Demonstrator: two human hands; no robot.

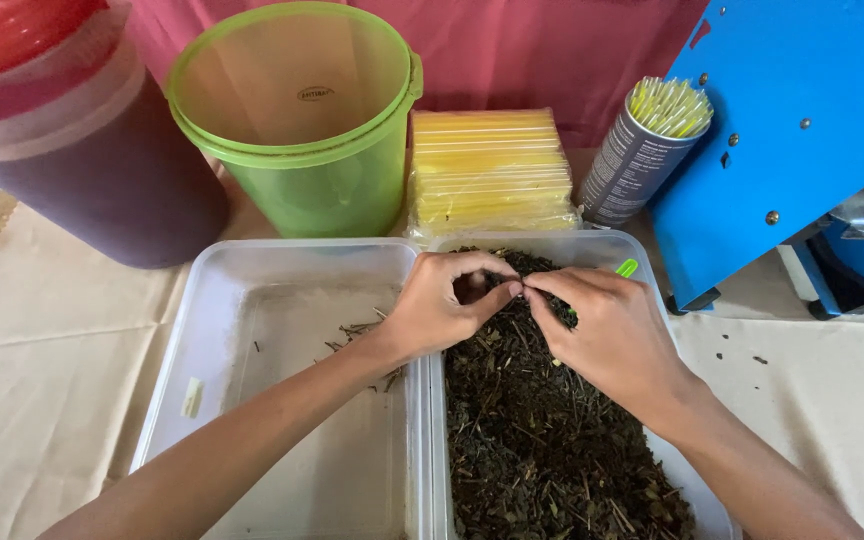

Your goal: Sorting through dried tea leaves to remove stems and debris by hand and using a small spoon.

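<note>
Dark dried leaves and twigs (542, 440) fill the clear plastic tray (607, 248) on the right. My left hand (442, 305) and my right hand (602, 335) meet over its far end, fingertips pinched together on a bit of the dried leaves. A green object (627, 268) pokes out behind my right hand; what it is cannot be made out. To the left stands a second clear tray (252, 300), which holds only a few loose twigs (357, 335).
Behind the trays stand a green translucent bucket (302, 120), a dark container with a red lid (62, 140), a stack of yellow packets (492, 170) and a can of yellow sticks (647, 150). A blue machine (792, 130) is at the right. Beige paper (32, 380) covers the table.
</note>
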